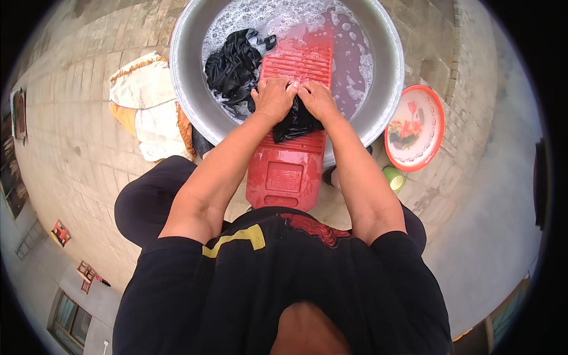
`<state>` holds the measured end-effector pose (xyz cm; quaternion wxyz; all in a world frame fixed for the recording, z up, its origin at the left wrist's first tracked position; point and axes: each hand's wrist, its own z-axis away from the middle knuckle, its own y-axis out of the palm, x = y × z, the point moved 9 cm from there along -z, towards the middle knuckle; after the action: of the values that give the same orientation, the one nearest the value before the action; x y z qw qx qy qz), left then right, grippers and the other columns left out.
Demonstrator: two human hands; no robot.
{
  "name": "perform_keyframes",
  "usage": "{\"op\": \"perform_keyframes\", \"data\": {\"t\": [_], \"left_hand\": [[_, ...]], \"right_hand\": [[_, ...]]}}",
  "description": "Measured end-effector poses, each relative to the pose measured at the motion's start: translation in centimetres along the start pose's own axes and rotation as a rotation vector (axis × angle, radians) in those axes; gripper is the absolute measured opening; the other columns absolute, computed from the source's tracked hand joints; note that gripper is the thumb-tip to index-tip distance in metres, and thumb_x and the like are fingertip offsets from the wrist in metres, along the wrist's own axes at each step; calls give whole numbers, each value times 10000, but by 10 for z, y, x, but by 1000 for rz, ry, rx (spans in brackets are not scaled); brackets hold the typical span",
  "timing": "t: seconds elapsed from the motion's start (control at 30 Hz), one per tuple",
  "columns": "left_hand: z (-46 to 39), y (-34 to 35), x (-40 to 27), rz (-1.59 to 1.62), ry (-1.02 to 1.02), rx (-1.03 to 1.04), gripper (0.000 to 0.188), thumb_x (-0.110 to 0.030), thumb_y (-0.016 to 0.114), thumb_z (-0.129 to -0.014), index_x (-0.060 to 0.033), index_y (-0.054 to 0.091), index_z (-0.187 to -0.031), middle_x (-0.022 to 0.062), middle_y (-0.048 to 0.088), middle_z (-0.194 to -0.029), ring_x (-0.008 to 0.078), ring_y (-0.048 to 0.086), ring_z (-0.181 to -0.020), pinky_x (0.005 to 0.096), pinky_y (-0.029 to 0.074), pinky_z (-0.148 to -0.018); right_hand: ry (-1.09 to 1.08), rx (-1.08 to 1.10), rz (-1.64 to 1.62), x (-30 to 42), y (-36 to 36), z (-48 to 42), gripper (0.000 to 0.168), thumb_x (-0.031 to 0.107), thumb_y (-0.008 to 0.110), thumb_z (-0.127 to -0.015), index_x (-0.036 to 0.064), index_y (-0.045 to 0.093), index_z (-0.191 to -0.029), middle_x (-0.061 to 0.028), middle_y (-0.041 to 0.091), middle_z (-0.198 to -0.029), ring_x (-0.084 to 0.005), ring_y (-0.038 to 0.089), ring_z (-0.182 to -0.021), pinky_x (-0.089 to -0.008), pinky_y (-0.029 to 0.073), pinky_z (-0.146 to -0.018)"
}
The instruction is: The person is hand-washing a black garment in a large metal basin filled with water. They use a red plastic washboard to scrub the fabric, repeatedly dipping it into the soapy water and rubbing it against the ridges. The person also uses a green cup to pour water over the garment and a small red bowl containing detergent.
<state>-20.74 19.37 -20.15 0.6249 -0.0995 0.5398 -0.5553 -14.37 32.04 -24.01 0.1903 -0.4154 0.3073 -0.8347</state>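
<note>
A red plastic washboard leans from my lap into a large metal basin of soapy water. Both hands are on a wet black garment that lies across the ridges. My left hand grips its left upper part, and my right hand grips the right side, thumbs almost touching. More black wet cloth floats bunched in the suds left of the board; whether it joins the piece under my hands is hidden. The board's far end dips below the water.
On the paving left of the basin lies a white and orange cloth. To the right stand a red-rimmed enamel basin with a flower pattern and a small green cup. A wooden chair and a red stool stand further off.
</note>
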Motion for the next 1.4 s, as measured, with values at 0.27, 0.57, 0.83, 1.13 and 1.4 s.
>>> {"op": "perform_keyframes", "data": {"t": [0.27, 0.57, 0.83, 1.13, 1.4], "left_hand": [[121, -9, 0, -5, 412, -226, 286, -184, 567, -861, -70, 564, -1124, 138, 525, -1109, 344, 478, -1099, 497, 324, -977], [-32, -3, 3, -164, 171, -282, 390, -440, 543, -913, -128, 655, -1119, 123, 547, -1300, 346, 405, -1291, 582, 306, -1048], [104, -23, -5, 16, 214, -20, 369, -413, 555, -933, -132, 633, -1160, 145, 500, -1308, 410, 357, -1293, 563, 294, -1071], [117, -3, -12, 34, 388, -184, 147, -194, 635, -806, -75, 610, -890, 114, 549, -1087, 396, 443, -1138, 517, 348, -985], [85, 0, -16, -55, 433, -112, 117, -207, 589, -798, -92, 569, -812, 79, 565, -923, 342, 517, -982, 462, 416, -814]], "right_hand": [[-437, -378, 76, 55, -4, 135, 215, 200, 680, -779, 120, 600, -962, -50, 588, -1103, -300, 508, -1134, -487, 340, -1000], [70, -166, 105, 20, -8, -3, 293, 311, 553, -890, 147, 694, -1087, -144, 552, -1301, -346, 440, -1273, -501, 352, -1052], [-96, -127, 35, 43, -21, 136, 318, 353, 634, -862, 197, 654, -1138, -130, 430, -1429, -465, 308, -1348, -600, 279, -1071], [-289, -372, 83, 40, 1, 143, 163, 221, 639, -807, 85, 617, -893, -102, 533, -1267, -355, 447, -1189, -539, 309, -997], [-291, -311, 88, 43, -5, 108, 147, 213, 611, -858, 69, 605, -832, -102, 610, -1037, -328, 544, -969, -452, 404, -831]]}}
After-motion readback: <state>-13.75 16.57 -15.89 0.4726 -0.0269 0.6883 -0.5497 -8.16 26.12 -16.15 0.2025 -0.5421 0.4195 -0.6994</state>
